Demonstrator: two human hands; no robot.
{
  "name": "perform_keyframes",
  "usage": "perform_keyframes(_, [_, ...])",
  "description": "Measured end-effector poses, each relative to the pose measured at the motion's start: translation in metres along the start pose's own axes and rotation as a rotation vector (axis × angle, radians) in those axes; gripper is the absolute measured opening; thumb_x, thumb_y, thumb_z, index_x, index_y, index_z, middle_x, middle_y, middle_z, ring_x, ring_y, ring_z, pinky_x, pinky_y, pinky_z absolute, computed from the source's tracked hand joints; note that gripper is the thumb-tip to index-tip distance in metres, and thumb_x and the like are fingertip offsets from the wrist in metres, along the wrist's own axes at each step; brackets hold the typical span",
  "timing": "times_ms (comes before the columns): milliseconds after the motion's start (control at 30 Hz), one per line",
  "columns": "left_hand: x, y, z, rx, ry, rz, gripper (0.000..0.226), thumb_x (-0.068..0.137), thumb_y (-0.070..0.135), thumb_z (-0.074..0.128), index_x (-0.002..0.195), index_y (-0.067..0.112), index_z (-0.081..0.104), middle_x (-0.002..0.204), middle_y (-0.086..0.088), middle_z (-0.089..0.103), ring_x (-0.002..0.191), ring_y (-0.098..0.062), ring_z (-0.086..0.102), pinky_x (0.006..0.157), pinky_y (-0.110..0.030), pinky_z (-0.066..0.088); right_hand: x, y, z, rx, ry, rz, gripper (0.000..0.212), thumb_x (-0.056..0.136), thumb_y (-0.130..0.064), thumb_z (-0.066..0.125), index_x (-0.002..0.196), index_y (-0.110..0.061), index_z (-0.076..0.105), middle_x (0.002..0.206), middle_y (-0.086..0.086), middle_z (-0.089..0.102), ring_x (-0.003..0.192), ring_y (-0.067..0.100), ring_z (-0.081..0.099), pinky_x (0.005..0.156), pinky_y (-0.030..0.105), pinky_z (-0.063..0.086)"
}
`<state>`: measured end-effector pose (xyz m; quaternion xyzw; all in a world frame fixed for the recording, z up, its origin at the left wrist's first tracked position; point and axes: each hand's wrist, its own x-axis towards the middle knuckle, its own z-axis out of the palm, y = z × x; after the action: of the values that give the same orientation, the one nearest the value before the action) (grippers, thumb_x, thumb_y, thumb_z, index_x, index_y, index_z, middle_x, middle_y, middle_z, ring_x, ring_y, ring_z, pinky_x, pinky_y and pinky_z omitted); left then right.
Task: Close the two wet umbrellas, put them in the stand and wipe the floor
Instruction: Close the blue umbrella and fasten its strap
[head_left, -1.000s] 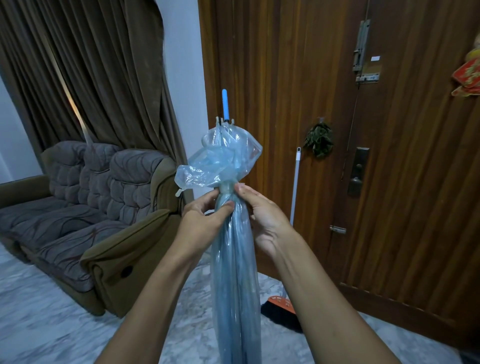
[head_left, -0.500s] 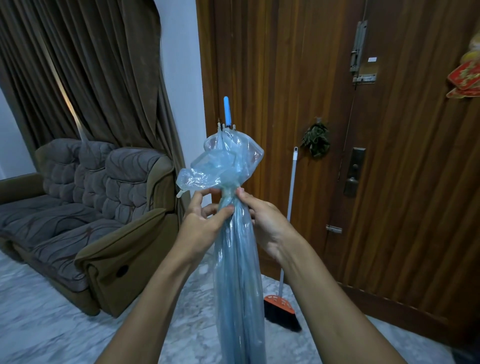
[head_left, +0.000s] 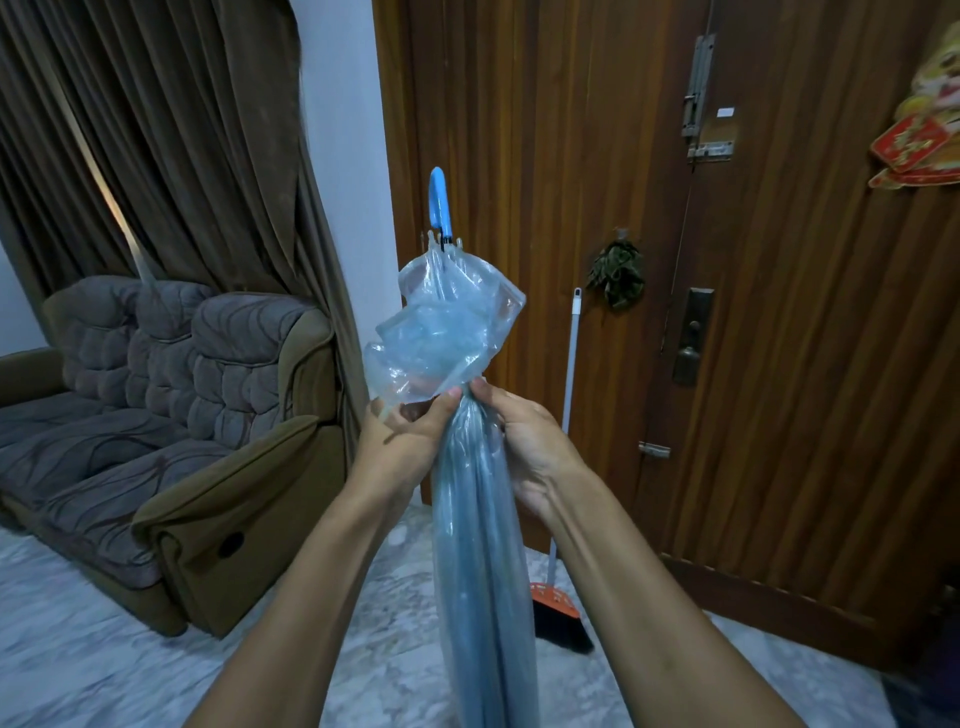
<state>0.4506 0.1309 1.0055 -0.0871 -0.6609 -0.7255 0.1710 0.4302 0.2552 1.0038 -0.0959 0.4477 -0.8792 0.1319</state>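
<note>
A folded, translucent light-blue umbrella (head_left: 480, 545) stands upright in front of me, its blue handle (head_left: 439, 208) pointing up. Loose canopy plastic (head_left: 441, 332) bunches out just above my hands. My left hand (head_left: 402, 447) grips the bunched canopy from the left, fingers pinched around it. On the right side, my right hand (head_left: 524, 441) holds the same spot with its fingertips on the gathered plastic. The umbrella's lower end runs out of the frame at the bottom. No second umbrella, stand or cloth is visible.
A brown sofa (head_left: 171, 431) sits at the left under dark curtains (head_left: 156, 145). A wooden door (head_left: 727, 312) fills the right. A broom (head_left: 561, 519) with an orange head leans by the door. The floor (head_left: 104, 649) is white marble.
Both hands stay at the same spot on the umbrella. The umbrella has tilted slightly, its handle rising in view, and the loose canopy has shifted a little.
</note>
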Motion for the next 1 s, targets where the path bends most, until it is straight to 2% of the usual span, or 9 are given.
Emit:
perform_keyframes(100, [0.003,-0.002,-0.002,-0.045,-0.022,-0.028,0.008,0.092,0.018,0.067,0.100,0.017,0.070,0.093,-0.002,0.078,0.088,-0.018,0.074,0.083,-0.036,0.057,-0.004,-0.003,-0.003,-0.048,-0.019,-0.009,0.036,0.092,-0.020,0.065,0.121,0.003,0.066,0.114,0.023,0.070,0.089,0.026,0.070,0.087,0.040,0.057])
perform_keyframes(267, [0.013,-0.007,0.000,-0.144,-0.050,-0.139,0.009,0.095,0.019,0.062,0.102,0.018,0.056,0.076,0.002,0.075,0.068,-0.016,0.069,0.066,-0.034,0.054,-0.007,-0.010,-0.011,-0.350,0.025,-0.028,0.041,0.090,-0.039,0.067,0.122,-0.013,0.069,0.109,0.007,0.075,0.097,0.017,0.070,0.093,0.036,0.052])
perform_keyframes(367, [0.017,-0.011,-0.002,-0.180,-0.062,-0.183,0.009,0.097,0.018,0.060,0.103,0.016,0.055,0.076,0.003,0.075,0.067,-0.016,0.070,0.060,-0.032,0.053,-0.012,-0.009,-0.019,-0.528,0.084,-0.046,0.044,0.086,-0.043,0.072,0.126,-0.025,0.066,0.111,-0.005,0.075,0.103,0.007,0.069,0.101,0.038,0.050])
perform_keyframes(433, [0.017,-0.014,0.000,-0.166,-0.100,-0.195,0.015,0.096,0.019,0.060,0.110,0.015,0.059,0.090,-0.003,0.076,0.077,-0.020,0.073,0.067,-0.036,0.056,-0.016,-0.009,-0.023,-0.579,0.118,-0.071,0.042,0.085,-0.038,0.075,0.124,-0.028,0.066,0.112,-0.002,0.074,0.101,0.009,0.071,0.095,0.037,0.055])
perform_keyframes(533, [0.016,-0.020,0.003,-0.131,-0.143,-0.205,0.025,0.094,0.022,0.064,0.118,0.016,0.067,0.104,-0.005,0.076,0.094,-0.025,0.073,0.084,-0.041,0.056,-0.022,-0.008,-0.025,-0.655,0.191,-0.177,0.022,0.085,-0.029,0.077,0.105,-0.033,0.069,0.107,0.000,0.075,0.098,0.013,0.073,0.091,0.038,0.058])
perform_keyframes(600, [0.016,-0.022,0.007,-0.106,-0.160,-0.192,0.034,0.085,0.031,0.072,0.116,0.017,0.070,0.108,-0.006,0.075,0.101,-0.026,0.071,0.091,-0.044,0.054,-0.024,-0.007,-0.028,-0.679,0.244,-0.233,0.027,0.085,-0.028,0.077,0.110,-0.028,0.068,0.105,0.000,0.075,0.099,0.014,0.072,0.093,0.041,0.057])
perform_keyframes(700, [0.017,-0.021,0.018,-0.032,-0.204,-0.119,0.039,0.073,0.040,0.078,0.109,0.023,0.072,0.109,-0.001,0.075,0.105,-0.022,0.069,0.094,-0.047,0.054,-0.032,-0.008,-0.034,-0.755,0.355,-0.287,0.059,0.082,-0.034,0.079,0.133,-0.017,0.056,0.115,0.007,0.070,0.100,0.013,0.071,0.092,0.042,0.058])
perform_keyframes(867, [0.013,-0.022,0.056,0.005,-0.324,-0.011,0.013,0.085,0.018,0.075,0.092,0.029,0.071,0.096,0.015,0.073,0.090,0.006,0.068,0.074,-0.010,0.050,-0.061,-0.019,-0.057,-0.792,0.480,-0.391,0.038,0.087,-0.019,0.074,0.123,-0.013,0.061,0.095,-0.012,0.068,0.079,-0.015,0.066,0.068,0.016,0.056])
perform_keyframes(1000, [0.001,-0.037,0.110,-0.021,-0.377,-0.008,0.016,0.082,0.020,0.079,0.096,0.026,0.073,0.103,0.008,0.075,0.099,-0.008,0.069,0.085,-0.029,0.055,-0.092,-0.032,-0.094,-0.821,0.666,-0.431,0.043,0.085,-0.025,0.078,0.124,-0.015,0.063,0.090,-0.004,0.073,0.077,-0.004,0.070,0.070,0.019,0.056])
